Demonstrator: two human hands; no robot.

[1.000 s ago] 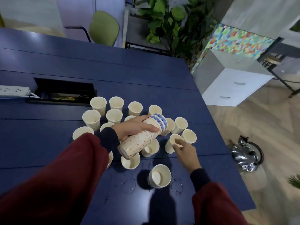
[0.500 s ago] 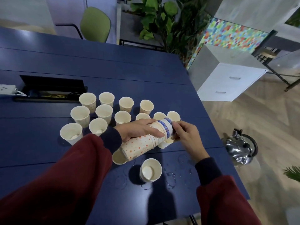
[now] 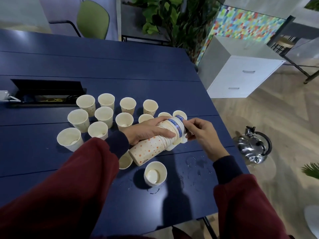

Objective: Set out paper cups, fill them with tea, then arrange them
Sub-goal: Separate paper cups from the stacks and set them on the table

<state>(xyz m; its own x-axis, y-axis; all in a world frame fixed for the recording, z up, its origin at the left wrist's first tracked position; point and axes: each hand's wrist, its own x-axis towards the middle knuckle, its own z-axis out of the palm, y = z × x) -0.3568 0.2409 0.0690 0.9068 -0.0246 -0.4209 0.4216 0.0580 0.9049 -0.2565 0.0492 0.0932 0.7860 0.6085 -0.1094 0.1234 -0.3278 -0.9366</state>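
Observation:
My left hand (image 3: 148, 131) grips a stack of nested paper cups (image 3: 150, 149), dotted orange, held on its side above the blue table (image 3: 120, 69). The stack's open end has blue-banded rims, and my right hand (image 3: 200, 133) pinches the outermost cup (image 3: 179, 125) there. Several empty cups stand upright in rows behind the stack, such as one at the far left (image 3: 69, 138). One separate cup (image 3: 155, 173) with a little liquid stands in front. Another cup (image 3: 125, 161) is partly hidden under the stack.
Wet rings and drops (image 3: 195, 166) mark the table near its right edge. A steel kettle (image 3: 253, 145) sits on the wooden floor to the right. A recessed cable box (image 3: 46, 92) lies at the back left. A white drawer cabinet (image 3: 241, 76), a plant and a green chair stand beyond.
My right hand left a cup on the table and rose to the stack's open end, where it now pinches the outermost cup. The view shifted, so the cups appear further left.

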